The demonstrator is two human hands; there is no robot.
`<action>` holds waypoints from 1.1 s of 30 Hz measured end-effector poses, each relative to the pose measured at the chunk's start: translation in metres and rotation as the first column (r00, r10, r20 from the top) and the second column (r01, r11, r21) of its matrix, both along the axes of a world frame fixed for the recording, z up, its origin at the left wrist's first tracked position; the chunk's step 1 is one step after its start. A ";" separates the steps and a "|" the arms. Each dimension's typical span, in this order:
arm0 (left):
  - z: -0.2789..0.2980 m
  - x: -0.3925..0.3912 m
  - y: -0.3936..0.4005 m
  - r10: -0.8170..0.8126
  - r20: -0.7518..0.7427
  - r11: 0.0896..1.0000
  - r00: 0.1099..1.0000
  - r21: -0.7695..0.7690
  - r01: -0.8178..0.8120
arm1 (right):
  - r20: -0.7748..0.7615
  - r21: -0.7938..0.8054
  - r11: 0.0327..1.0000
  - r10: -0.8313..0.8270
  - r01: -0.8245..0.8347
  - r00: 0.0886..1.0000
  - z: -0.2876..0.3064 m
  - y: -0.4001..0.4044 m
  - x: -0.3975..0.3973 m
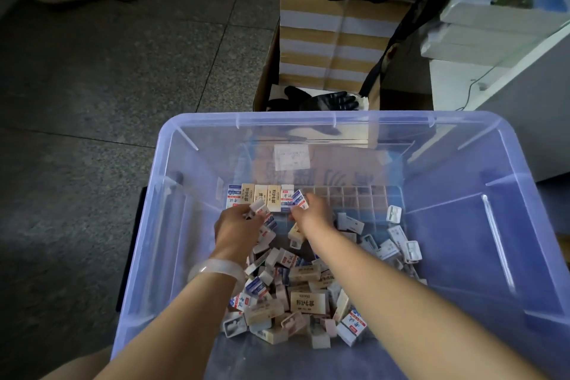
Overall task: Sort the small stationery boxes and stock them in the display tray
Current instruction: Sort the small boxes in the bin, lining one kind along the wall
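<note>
Inside a clear plastic tub (197,126), a heap of small stationery boxes (296,287) is piled loose, with a neat row of boxes (260,199) stood along a gridded display tray (354,197). A white box (257,206) is pinched by the left hand (237,227); a blue-and-white box (300,199) is held by the right hand (311,213) next to the row. Black gloves (327,99) are seen beyond the tub.

Single head-worn wide-angle view, looking forward and steeply down, close over a clear plastic bin (509,145) filling the lower centre and right of the frame, both forearms entering from the bottom edge, grey floor (92,86) at left, stacked cartons (333,40) top centre
</note>
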State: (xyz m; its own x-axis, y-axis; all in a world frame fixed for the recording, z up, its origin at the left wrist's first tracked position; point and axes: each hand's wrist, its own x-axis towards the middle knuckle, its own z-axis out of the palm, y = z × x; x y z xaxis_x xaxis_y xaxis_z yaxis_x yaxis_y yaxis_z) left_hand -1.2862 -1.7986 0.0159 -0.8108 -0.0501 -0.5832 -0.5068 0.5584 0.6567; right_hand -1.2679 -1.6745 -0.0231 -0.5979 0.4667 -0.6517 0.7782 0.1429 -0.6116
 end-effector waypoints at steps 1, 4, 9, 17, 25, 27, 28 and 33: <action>0.000 -0.001 0.000 0.002 0.001 1.000 1.000 0.008 -0.002 | 0.004 -0.003 1.000 0.027 -0.027 1.000 0.002 0.002 0.002; 0.000 -0.001 0.003 -0.012 0.015 1.000 1.000 0.017 0.012 | -0.035 -0.017 0.994 0.112 -0.113 0.993 0.012 0.012 0.008; 0.005 0.000 0.005 -0.006 0.008 1.000 1.000 0.030 0.006 | -0.066 0.006 0.994 0.112 -0.112 0.992 0.018 0.026 0.003; 0.006 0.000 0.006 -0.030 0.014 0.999 0.999 0.022 0.030 | -0.037 0.119 0.968 0.225 -0.219 0.974 0.016 0.024 0.013; 0.004 0.000 0.005 -0.033 0.003 0.999 0.999 0.032 0.032 | 0.174 0.371 0.727 0.556 -0.577 0.813 0.021 0.014 0.037; 0.004 0.000 0.006 -0.040 0.000 0.999 0.999 0.037 0.040 | 0.186 0.369 0.685 0.608 -0.628 0.772 0.019 0.016 0.037; 0.004 -0.001 0.006 -0.045 -0.004 0.998 0.999 0.038 0.045 | 0.178 0.363 0.667 0.635 -0.650 0.751 0.019 0.016 0.035; 0.003 0.000 0.006 -0.056 -0.026 0.997 0.998 0.047 0.057 | 0.099 0.385 0.696 0.622 -0.606 0.777 0.012 0.013 0.024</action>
State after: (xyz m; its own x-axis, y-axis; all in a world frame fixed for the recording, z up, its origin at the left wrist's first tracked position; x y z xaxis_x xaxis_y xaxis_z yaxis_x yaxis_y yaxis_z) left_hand -1.2865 -1.7930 0.0192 -0.8256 0.0235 -0.5637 -0.4588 0.5535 0.6951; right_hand -1.2438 -1.6611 -0.0113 -0.8587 0.1870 -0.4771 0.4134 0.8030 -0.4292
